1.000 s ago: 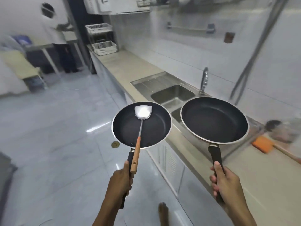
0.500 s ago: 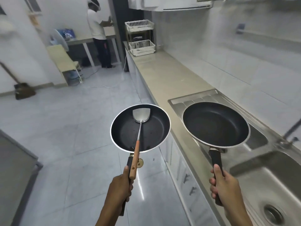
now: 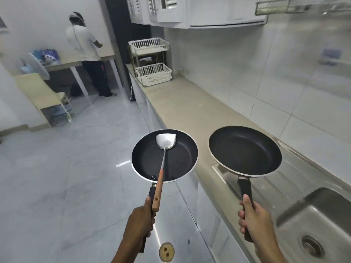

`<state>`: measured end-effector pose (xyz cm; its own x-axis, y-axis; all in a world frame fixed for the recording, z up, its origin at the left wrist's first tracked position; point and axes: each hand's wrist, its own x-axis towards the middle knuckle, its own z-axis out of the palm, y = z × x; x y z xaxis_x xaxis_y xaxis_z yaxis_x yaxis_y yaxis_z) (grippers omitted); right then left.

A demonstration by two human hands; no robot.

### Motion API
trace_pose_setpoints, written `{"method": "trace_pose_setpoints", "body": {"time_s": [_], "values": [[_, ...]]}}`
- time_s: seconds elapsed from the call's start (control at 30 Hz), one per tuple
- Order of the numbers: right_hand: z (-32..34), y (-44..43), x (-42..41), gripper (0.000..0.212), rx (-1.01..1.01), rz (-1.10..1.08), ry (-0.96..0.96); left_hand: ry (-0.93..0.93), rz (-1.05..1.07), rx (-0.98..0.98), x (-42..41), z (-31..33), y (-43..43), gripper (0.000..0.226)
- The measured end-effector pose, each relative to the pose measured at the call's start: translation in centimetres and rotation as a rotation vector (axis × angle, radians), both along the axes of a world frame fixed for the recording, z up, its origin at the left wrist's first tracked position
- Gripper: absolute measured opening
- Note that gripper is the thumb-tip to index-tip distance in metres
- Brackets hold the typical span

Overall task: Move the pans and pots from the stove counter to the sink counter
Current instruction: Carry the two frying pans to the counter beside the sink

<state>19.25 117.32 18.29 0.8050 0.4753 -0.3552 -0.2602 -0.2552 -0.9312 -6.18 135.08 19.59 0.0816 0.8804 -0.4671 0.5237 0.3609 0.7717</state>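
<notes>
Carrying two pans at once, and both are up in the air right now! The left hand has its grip wrapped tight around the black handle of the smaller black non-stick frying pan, and it looks to be pinning the wooden handle of the steel spatula against it too, though exactly which fingers catch the wood is hard to tell from here. That spatula's blade lies inside the pan, which hangs over the glossy tiled floor, off the edge of the surface. The right hand is clamped around the black handle of the larger black frying pan, held over the beige stone surface just where the steel sink and its draining board begin.

Now the risks. That spatula is the loose passenger: tip the small pan or relax the thumb, and it slides out onto the tiles. The two rims ride close together, so a swing could knock them. Setting both down together invites a clatter, or a pan perched half over the sink's edge.
</notes>
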Motion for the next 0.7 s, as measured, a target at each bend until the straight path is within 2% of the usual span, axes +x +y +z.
{"method": "trace_pose_setpoints", "body": {"time_s": [0.23, 0.43, 0.7], "values": [[-1.3, 16.8, 6.0, 0.044, -0.018, -0.089, -0.028, -0.028, -0.129, 0.01, 9.2, -0.7, 20.2, 0.066], [-3.9, 31.3, 11.7, 0.037, -0.005, -0.236, 0.0, 0.027, -0.237, 0.066, 20.3, -3.4, 36.7, 0.067], [-5.2, 43.5, 16.5, 0.041, -0.145, -0.439, 0.001, 0.126, -0.513, 0.131, 32.5, -6.1, 52.8, 0.062]]}}
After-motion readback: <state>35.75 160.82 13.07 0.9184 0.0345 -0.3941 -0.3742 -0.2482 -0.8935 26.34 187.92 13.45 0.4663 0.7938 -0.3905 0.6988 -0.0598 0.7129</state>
